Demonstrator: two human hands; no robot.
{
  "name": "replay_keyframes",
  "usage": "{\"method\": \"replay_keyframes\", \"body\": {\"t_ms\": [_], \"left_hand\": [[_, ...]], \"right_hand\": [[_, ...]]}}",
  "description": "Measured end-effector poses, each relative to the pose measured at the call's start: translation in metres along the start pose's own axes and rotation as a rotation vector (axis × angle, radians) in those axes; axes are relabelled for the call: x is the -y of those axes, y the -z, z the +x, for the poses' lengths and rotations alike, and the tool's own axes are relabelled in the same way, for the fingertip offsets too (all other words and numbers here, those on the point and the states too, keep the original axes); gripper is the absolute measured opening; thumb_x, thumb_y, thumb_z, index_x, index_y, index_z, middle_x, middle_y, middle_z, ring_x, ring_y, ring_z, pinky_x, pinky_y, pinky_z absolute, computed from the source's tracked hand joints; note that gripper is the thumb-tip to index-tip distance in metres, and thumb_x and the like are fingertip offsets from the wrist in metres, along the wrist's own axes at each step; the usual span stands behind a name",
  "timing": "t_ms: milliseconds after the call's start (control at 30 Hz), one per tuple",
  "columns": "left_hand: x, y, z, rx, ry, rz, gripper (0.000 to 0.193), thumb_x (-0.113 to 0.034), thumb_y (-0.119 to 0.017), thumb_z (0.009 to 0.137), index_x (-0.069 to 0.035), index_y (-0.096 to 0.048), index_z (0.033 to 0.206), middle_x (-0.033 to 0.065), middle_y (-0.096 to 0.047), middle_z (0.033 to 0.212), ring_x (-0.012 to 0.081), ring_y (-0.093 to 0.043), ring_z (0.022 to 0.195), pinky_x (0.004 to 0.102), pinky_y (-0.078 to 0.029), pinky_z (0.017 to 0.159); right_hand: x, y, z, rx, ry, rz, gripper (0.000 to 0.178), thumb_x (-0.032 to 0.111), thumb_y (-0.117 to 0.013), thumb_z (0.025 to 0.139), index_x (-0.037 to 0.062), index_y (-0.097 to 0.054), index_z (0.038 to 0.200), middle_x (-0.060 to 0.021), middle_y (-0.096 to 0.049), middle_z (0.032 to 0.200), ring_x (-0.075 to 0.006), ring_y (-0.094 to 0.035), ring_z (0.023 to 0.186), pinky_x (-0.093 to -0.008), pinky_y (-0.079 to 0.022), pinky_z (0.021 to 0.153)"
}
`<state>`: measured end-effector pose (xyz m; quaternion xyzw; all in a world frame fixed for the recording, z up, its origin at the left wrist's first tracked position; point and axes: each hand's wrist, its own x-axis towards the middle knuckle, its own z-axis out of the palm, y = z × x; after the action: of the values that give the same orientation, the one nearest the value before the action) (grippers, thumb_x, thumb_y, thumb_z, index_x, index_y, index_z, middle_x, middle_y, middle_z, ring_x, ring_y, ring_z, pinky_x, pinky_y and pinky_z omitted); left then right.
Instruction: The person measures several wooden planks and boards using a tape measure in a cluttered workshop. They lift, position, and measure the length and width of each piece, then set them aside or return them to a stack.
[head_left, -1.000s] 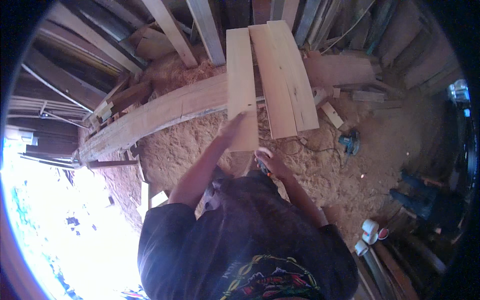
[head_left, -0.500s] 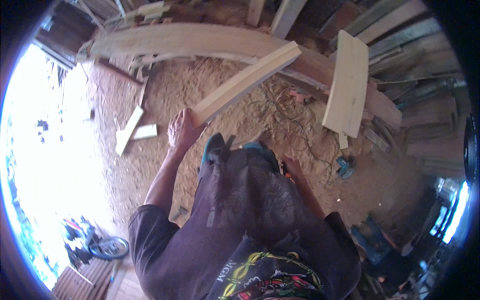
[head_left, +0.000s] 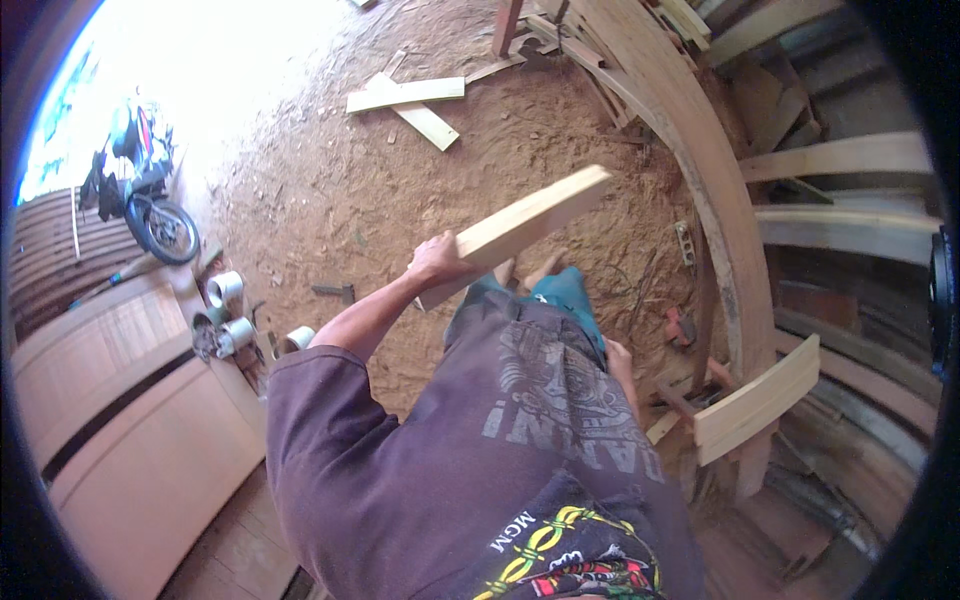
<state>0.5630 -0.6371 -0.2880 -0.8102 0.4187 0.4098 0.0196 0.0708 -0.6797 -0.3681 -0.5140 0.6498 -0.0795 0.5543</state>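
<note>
The sawdust-strewn dirt floor (head_left: 330, 190) fills most of the view, lit bright at the upper left. A long curved timber beam (head_left: 700, 150) sweeps along the right side, with more planks (head_left: 840, 155) stacked behind it. At the lower left lie 2 broad wooden door panels (head_left: 130, 430), flat and side by side. A parked motorbike (head_left: 145, 195) stands at the left edge, well apart from the person.

The person's purple shirt (head_left: 420, 470) covers the lower middle. The left hand (head_left: 437, 262) is closed around the near end of a pale wooden board (head_left: 520, 228), fingers wrapped over its upper edge; the board is held off the ground, slanting up and to the right above the floor, in front of the person's legs. The right hand (head_left: 620, 362) hangs at the person's right side, near a short thick plank (head_left: 757, 400) resting on a stand; whether its fingers are curled or loose, I cannot tell, and it seems to hold nothing.

2 loose boards (head_left: 405, 100) lie crossed on the floor at the top. Several small white cups (head_left: 228, 310) sit near the door panels. A small dark tool (head_left: 333, 292) lies on the floor between the cups and the left arm.
</note>
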Motion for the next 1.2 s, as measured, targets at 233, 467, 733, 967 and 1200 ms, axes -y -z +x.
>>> {"method": "replay_keyframes", "body": {"t_ms": [233,467,733,967,1200], "left_hand": [[0.062,-0.058,0.043,0.135,0.525,-0.485,0.082,-0.059,-0.082,0.069,0.001,-0.069,0.123,0.0183,-0.072,0.116,0.0299,-0.072,0.104,0.0403,-0.058,0.089],[0.106,-0.075,0.094,-0.064,0.943,-1.117,0.059,-0.036,-0.081,0.079,0.006,-0.068,0.118,0.0155,-0.072,0.108,0.0279,-0.071,0.094,0.0434,-0.057,0.084],[0.198,0.018,0.201,-0.414,0.894,-1.237,0.054,-0.026,-0.076,0.084,0.007,-0.064,0.125,0.0168,-0.070,0.118,0.0236,-0.067,0.105,0.0382,-0.054,0.088],[0.237,0.094,0.278,-0.557,0.917,-0.971,0.067,-0.040,-0.085,0.076,0.007,-0.066,0.120,0.0195,-0.072,0.112,0.0304,-0.071,0.098,0.0398,-0.057,0.086],[0.109,0.086,0.316,-0.256,0.377,-0.785,0.079,-0.043,-0.079,0.082,0.000,-0.045,0.140,0.0272,-0.060,0.135,0.0405,-0.058,0.128,0.0456,-0.049,0.103]], "right_hand": [[0.039,0.035,0.069,0.133,-0.116,-0.162,0.040,0.040,-0.070,0.096,-0.0003,-0.073,0.096,-0.0016,-0.068,0.083,-0.0120,-0.062,0.080,-0.0280,-0.048,0.075],[0.092,0.064,0.120,0.181,-0.137,-0.097,0.038,0.036,-0.071,0.096,-0.0009,-0.071,0.103,-0.0026,-0.067,0.080,-0.0129,-0.062,0.068,-0.0298,-0.050,0.066],[0.167,0.041,0.182,0.029,-0.240,-0.011,0.038,0.032,-0.073,0.095,-0.0012,-0.066,0.111,-0.0043,-0.066,0.079,-0.0136,-0.063,0.064,-0.0294,-0.052,0.058],[0.218,-0.035,0.184,0.036,-0.036,-0.118,0.037,0.026,-0.073,0.095,-0.0031,-0.065,0.117,-0.0063,-0.069,0.085,-0.0148,-0.065,0.069,-0.0295,-0.053,0.065],[0.234,-0.086,0.179,0.088,-0.094,-0.028,0.044,0.025,-0.072,0.093,-0.0009,-0.062,0.127,-0.0088,-0.070,0.099,-0.0146,-0.066,0.071,-0.0310,-0.054,0.066]]}}
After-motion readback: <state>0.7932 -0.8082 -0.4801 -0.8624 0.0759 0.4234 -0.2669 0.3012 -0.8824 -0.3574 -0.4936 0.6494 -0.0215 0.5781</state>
